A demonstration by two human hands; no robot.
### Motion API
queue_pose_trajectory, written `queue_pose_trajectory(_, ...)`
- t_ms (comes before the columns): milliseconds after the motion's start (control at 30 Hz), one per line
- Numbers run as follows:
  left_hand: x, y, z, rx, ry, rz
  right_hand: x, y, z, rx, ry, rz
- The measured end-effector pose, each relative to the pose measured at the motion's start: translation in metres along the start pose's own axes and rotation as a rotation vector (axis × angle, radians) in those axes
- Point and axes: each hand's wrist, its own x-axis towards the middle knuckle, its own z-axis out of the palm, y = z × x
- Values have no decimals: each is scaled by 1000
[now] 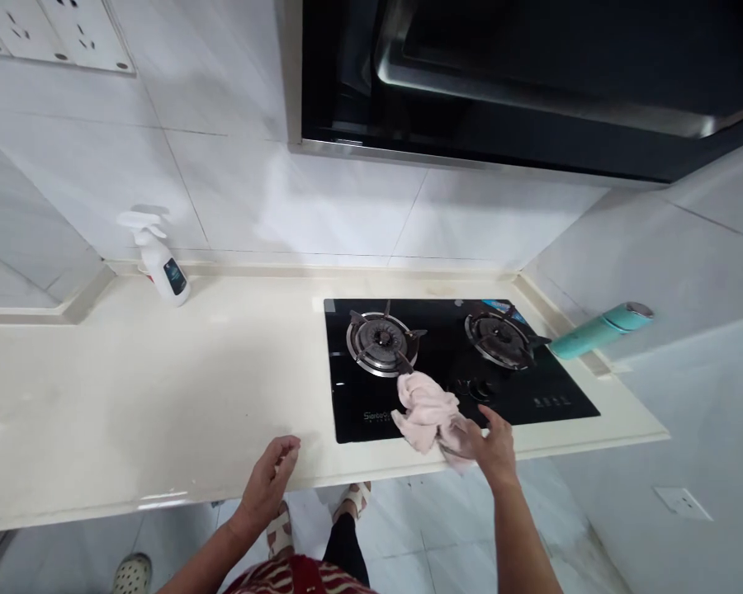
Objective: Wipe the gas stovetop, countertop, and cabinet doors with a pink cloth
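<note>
A pale pink cloth [430, 412] lies bunched over the front edge of the black gas stove, below the left burner [382, 340]. Its near end trails past the counter's front edge and looks slightly blurred. At that end, my right hand [496, 450] has its thumb side against the fabric and appears to grip it, with another finger sticking out above. My left hand [271, 477] hovers by the counter's front edge, left of the stove. Its fingers are loosely bent, and nothing shows in it.
Farther right on the stove [359, 417] is a second burner [500, 338]. A teal bottle [600, 332] leans near the right wall. On the cream counter [223, 371], a white spray bottle [166, 266] stands at the back left. A dark range hood [520, 82] overhangs the stove.
</note>
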Motion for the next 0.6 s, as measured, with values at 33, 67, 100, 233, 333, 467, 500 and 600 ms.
queue_pose_trajectory(33,0,0,4,21,-24,17,0,7,-3,-14,32,-19)
queue_pose_trajectory(67,0,0,7,38,-43,31,-2,11,-2,-34,35,-50)
queue_pose_trajectory(100,1,1,9,50,-58,41,-5,13,0,-69,11,-86)
queue_pose_trajectory(233,4,8,15,78,-114,54,-9,4,31,-409,-196,-92)
queue_pose_trajectory(333,4,13,17,100,-136,66,-11,-10,64,-662,-219,-37)
queue_pose_trajectory(467,-4,9,13,86,-120,50,-35,-34,105,-772,-172,-120)
queue_pose_trajectory(500,-6,6,11,77,-115,39,-46,-42,114,-762,-165,-149)
queue_pose_trajectory(600,-12,-5,0,47,-82,-1,-86,-70,140,-662,-219,-296)
